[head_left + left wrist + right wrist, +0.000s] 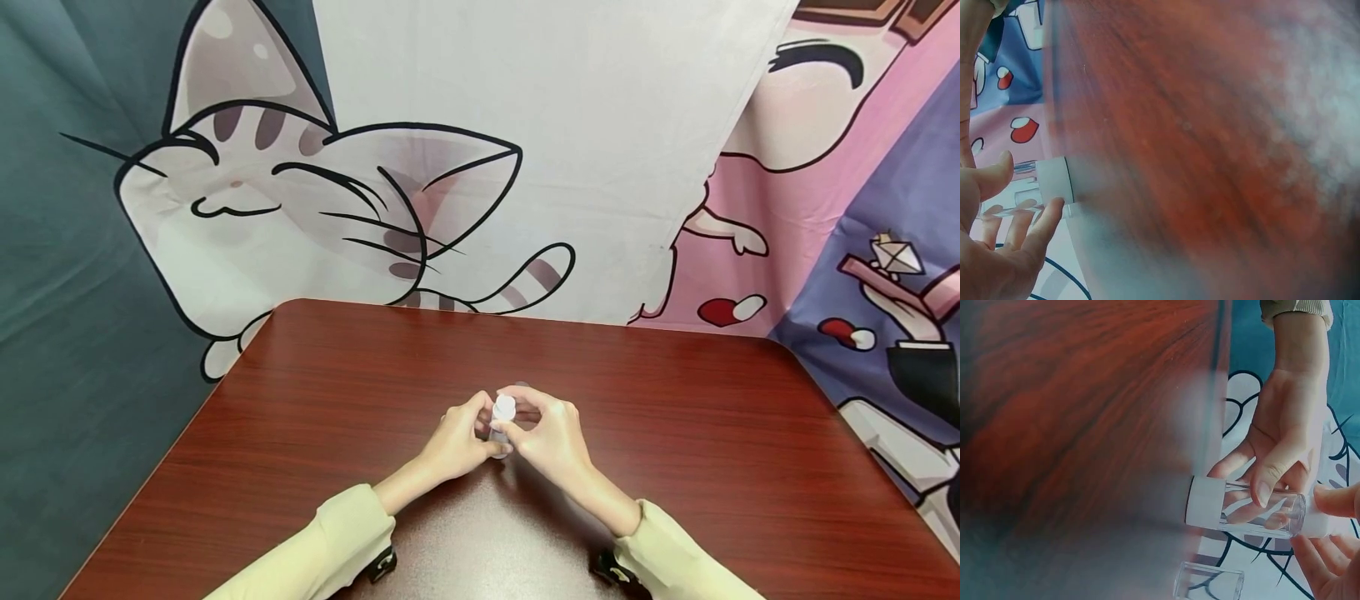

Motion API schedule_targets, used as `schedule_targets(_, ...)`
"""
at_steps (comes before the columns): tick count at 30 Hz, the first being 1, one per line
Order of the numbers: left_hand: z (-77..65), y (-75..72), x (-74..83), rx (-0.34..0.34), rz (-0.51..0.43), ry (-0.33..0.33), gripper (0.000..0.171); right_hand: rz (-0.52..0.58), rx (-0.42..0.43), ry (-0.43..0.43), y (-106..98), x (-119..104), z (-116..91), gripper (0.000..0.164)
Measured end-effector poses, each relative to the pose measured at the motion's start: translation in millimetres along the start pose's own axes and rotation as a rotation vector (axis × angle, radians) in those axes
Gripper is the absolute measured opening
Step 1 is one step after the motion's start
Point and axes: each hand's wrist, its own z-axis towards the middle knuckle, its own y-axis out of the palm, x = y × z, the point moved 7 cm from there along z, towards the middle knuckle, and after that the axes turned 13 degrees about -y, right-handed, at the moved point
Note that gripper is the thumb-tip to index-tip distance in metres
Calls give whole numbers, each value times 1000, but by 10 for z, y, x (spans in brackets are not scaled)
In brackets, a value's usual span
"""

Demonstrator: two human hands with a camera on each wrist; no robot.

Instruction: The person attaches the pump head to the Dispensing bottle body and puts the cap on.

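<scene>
The left hand (456,440) curls round an upright clear cylindrical bottle (1254,519) mid-way across the red-brown wooden table (337,367); the right hand (557,437) pinches its round white cap (506,407). Beyond, slightly right, stands a small clear cylinder (1210,583).

No lettering, brand or number can be read on the clear bottle (1288,509), its white cap (505,407) or the cartoon-cat backdrop (585,125); pale marks (387,562) on the black devices (377,569) at both wrists are too small to decipher.
</scene>
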Motion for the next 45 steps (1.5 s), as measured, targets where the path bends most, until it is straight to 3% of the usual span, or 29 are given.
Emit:
schedule_targets(8, -7, 7, 3, -13, -10, -4, 36, 54, 9, 67, -15, -16, 1, 35)
schedule_targets(16, -2, 17, 3, -44, -60, -20, 36, 79, -46, 10, -9, 7, 28, 34)
schedule_targets(23, 3, 30, -1, -50, -69, -26, 36, 116, -63, 33, -73, -218, 91, 34)
schedule_targets(29, -8, 37, -7, -60, -84, -37, 36, 139, -117, 38, -33, -86, 69, 35)
schedule_targets(34, -8, 58, -21, -81, -99, -49, 36, 147, -181, -13, -1, 51, 48, 33)
schedule_targets(40, -5, 51, -15, -77, -89, -35, 38, 174, -254, -45, -32, 22, 56, 36)
schedule_targets(45, -4, 48, -17, -77, -90, -35, 37, 197, -269, -33, -96, -135, 100, 36)
